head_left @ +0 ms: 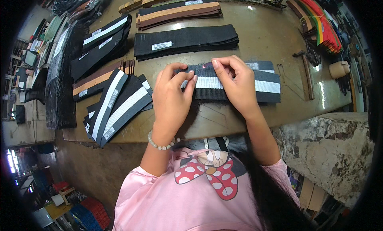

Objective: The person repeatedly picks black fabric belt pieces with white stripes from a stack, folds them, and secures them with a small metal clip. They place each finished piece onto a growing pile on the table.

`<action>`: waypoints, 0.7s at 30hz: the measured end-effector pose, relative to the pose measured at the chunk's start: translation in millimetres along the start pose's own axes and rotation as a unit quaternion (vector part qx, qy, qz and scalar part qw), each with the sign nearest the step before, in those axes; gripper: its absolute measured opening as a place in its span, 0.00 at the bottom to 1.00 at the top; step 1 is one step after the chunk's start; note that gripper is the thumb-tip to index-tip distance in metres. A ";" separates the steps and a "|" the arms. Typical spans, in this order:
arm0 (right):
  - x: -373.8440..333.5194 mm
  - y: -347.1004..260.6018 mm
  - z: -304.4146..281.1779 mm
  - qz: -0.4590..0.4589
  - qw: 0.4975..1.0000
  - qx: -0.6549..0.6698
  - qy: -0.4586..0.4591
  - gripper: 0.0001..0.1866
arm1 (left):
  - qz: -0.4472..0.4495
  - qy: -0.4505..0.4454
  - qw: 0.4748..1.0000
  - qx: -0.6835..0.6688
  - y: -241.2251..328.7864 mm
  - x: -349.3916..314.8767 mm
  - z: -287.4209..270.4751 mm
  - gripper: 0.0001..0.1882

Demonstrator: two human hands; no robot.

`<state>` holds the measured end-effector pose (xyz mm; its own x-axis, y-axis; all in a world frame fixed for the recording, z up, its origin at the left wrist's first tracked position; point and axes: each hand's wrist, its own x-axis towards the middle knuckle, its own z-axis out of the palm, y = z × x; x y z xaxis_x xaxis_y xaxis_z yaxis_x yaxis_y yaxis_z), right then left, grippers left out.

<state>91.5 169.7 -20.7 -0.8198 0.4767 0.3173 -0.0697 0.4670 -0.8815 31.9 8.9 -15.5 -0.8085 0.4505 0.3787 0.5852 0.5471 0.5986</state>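
Both hands are at a black, grey and white striped webbing strip [261, 86] near the front edge of the table. My left hand [172, 93] is closed, pinching the strip's left end between thumb and fingertips. My right hand [238, 85] pinches its upper edge a little farther right, thumb and index finger together. Between the hands, a small reddish spot and loose fibres show on the upper edge. More striped webbing lies under the right part, with a pale label near its upper edge. The fingertips partly hide what they grip.
Left of my hands lies a fanned pile of black-and-white strips [127, 107]. Beyond are a black webbing stack [187, 39] and a brown-and-tan stack [179, 14]. Colourful bundled strips [321, 27], a wooden stick [308, 77] and a tape roll [339, 70] sit at the right.
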 end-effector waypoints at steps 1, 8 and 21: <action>-0.2 1.0 0.3 -0.015 1.000 -0.004 -0.003 0.09 | 0.003 0.007 1.000 0.006 1.6 -1.2 0.5 0.10; -3.0 5.8 5.8 -0.049 0.998 -0.037 -0.008 0.08 | 0.065 0.036 0.996 0.058 -0.6 -6.7 10.0 0.06; -5.3 3.1 7.9 -0.085 0.993 -0.081 -0.021 0.07 | 0.024 0.053 0.997 -0.059 -10.8 -7.5 9.3 0.06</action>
<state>91.2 162.7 -27.8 -0.8276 0.3507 0.4382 -0.1194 0.6528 -0.7480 32.2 6.1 -31.4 -0.7852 0.3939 0.4779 0.6173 0.4368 0.6543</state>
